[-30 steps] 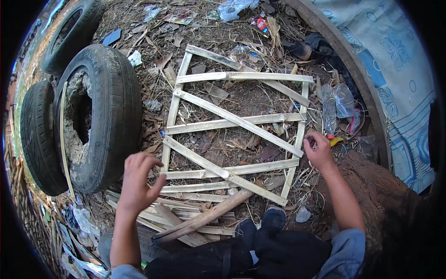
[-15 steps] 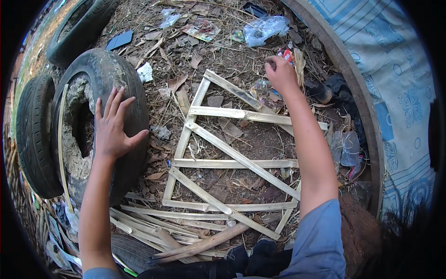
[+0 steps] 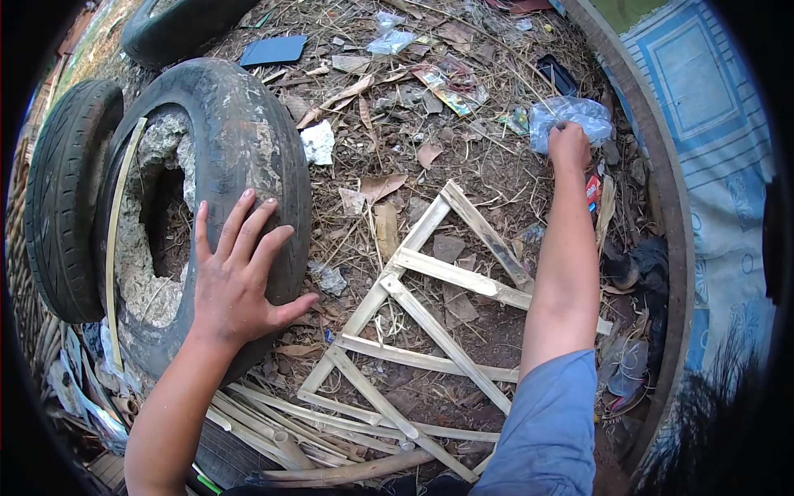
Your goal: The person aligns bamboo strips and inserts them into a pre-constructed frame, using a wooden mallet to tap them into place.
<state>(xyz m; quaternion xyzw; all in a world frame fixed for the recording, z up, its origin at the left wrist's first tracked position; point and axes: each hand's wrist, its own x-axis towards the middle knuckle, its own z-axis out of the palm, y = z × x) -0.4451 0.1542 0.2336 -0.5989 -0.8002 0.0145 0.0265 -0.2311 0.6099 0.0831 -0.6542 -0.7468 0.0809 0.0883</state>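
Observation:
My left hand (image 3: 240,277) is open with fingers spread, in front of the tread of a worn tyre (image 3: 252,124); whether it touches the rubber I cannot tell. Farther off to the right, my right hand (image 3: 569,149) has its fingers curled closed at the near edge of a crumpled clear plastic bag (image 3: 589,116). What it grips, if anything, is hidden. Between my arms a frame of pale bamboo strips (image 3: 451,335) lies on the ground, its crosspieces and slanted strips joined to a side strip. My right forearm and sleeve hide its right part.
More tyres (image 3: 62,207) stand at the left, with a thin strip (image 3: 124,240) leaning there. Loose bamboo strips (image 3: 273,430) lie near my feet. Litter, a white chunk (image 3: 318,143) and a dark blue flat piece (image 3: 274,50) are scattered ahead. A patterned blue sheet (image 3: 711,124) borders the right.
My right hand has reached farther forward to the plastic bag. My left hand stays spread by the tyre. The view has shifted, so the bamboo frame sits lower in it.

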